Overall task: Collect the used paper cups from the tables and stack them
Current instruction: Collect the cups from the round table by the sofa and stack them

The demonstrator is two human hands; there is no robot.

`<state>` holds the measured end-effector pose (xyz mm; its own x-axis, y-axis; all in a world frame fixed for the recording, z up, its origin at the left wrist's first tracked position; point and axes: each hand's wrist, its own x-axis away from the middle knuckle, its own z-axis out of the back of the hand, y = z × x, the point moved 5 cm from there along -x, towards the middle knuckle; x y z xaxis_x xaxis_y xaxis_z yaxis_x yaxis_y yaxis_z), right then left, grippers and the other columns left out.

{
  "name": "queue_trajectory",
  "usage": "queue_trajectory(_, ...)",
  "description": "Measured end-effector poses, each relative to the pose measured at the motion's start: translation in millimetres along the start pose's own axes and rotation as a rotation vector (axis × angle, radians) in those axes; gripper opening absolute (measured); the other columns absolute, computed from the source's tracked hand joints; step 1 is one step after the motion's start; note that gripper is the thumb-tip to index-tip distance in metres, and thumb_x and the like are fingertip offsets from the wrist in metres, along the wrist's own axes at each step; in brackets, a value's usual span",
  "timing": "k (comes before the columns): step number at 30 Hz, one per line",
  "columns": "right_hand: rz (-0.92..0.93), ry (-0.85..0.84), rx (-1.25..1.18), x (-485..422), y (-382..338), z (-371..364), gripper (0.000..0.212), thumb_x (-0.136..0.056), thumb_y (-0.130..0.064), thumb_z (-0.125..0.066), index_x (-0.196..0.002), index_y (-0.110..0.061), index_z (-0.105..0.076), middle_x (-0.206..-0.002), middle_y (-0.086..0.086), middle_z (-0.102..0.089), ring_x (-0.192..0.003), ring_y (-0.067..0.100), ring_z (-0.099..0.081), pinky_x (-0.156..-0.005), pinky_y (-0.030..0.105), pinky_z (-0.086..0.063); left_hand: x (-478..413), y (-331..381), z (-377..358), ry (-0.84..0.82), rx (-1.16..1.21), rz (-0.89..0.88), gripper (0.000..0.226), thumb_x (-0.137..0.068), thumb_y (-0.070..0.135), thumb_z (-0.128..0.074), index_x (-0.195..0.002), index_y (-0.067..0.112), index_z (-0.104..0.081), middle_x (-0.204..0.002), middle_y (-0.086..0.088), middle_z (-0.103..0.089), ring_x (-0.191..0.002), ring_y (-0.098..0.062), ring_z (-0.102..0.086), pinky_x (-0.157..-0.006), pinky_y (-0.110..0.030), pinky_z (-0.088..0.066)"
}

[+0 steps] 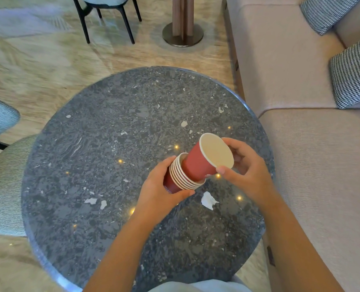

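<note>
Left grip (160, 186): curled round the stack (180, 176) of nested red paper cups, thumb on the near side and fingers over the far side. I'm holding it tilted, mouth pointing up and to the right.

Right grip (248, 171): pinching the loose cup (200, 165) at its rim, thumb tip on the near edge, fingers behind the far edge.

Where the cups are: between my two hands, over the near-right part of the round dark stone surface (111, 144). They look lifted off it, not resting. The loose cup's base is already partway inside the top of the stack.

How they handle: super light, thin paper walls, so I reckon a hard squeeze mid-wall would dent one. The rolled rim is probably the stiffest bit, which makes it the sensible spot to hold a single cup. The stack is several layers thick, so wrapping round its body should be fine.

Inside of the loose cup: pale, and I can't see any liquid.

Next bit, I think: push straight along the stack's line so it seats without jamming crooked.

Also there: a white paper scrap (209, 200) on the surface near the stack, and a beige sofa (301, 144) off to the right.
</note>
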<state>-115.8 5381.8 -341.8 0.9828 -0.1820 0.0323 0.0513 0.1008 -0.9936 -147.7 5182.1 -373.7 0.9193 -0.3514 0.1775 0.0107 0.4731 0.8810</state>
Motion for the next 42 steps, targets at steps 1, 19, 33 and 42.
queue_trajectory(1,-0.017,-0.036,0.024,0.2,1.6,-2.6,0.059,-0.064,-0.033,-0.076,-0.117,-0.03,-0.052,-0.114,-0.006,-0.061,-0.1,0.007,-0.061,-0.079,0.019,-0.051,0.3,1.1,-0.5,-0.007,0.002,-0.003,0.08,-0.06,0.031,-0.086,-0.128,0.042,-0.043,-0.121,0.023,-0.055,-0.113,0.001,-0.051,-0.094,-0.029,-0.048)
queue_trajectory(19,-0.045,-0.156,0.105,5.4,6.5,-22.1,0.054,-0.065,-0.035,-0.078,-0.115,-0.033,-0.055,-0.111,0.004,-0.055,-0.101,0.01,-0.059,-0.083,0.023,-0.051,7.5,21.2,2.8,-0.005,0.002,-0.018,0.076,-0.056,0.039,-0.086,-0.113,0.061,-0.04,-0.112,0.032,-0.055,-0.106,0.012,-0.05,-0.084,-0.012,-0.044)
queue_trajectory(33,-0.071,-0.229,0.182,14.6,16.3,-22.7,0.055,-0.062,-0.044,-0.072,-0.112,-0.047,-0.05,-0.106,-0.003,-0.053,-0.095,0.002,-0.056,-0.083,0.017,-0.048,14.9,17.3,0.3,-0.005,0.014,0.023,0.084,-0.054,0.036,-0.088,-0.126,0.043,-0.045,-0.114,0.026,-0.057,-0.108,0.006,-0.051,-0.088,-0.017,-0.043)
queue_trajectory(42,-0.106,-0.156,0.369,28.7,58.5,-19.8,0.044,-0.071,-0.037,-0.072,-0.111,-0.025,-0.057,-0.097,-0.01,-0.054,-0.083,-0.002,-0.054,-0.071,0.005,-0.041,32.1,-10.1,21.0,0.14,0.125,0.089,0.075,-0.055,0.032,-0.087,-0.116,0.051,-0.047,-0.108,0.032,-0.057,-0.103,0.011,-0.053,-0.085,-0.018,-0.044)
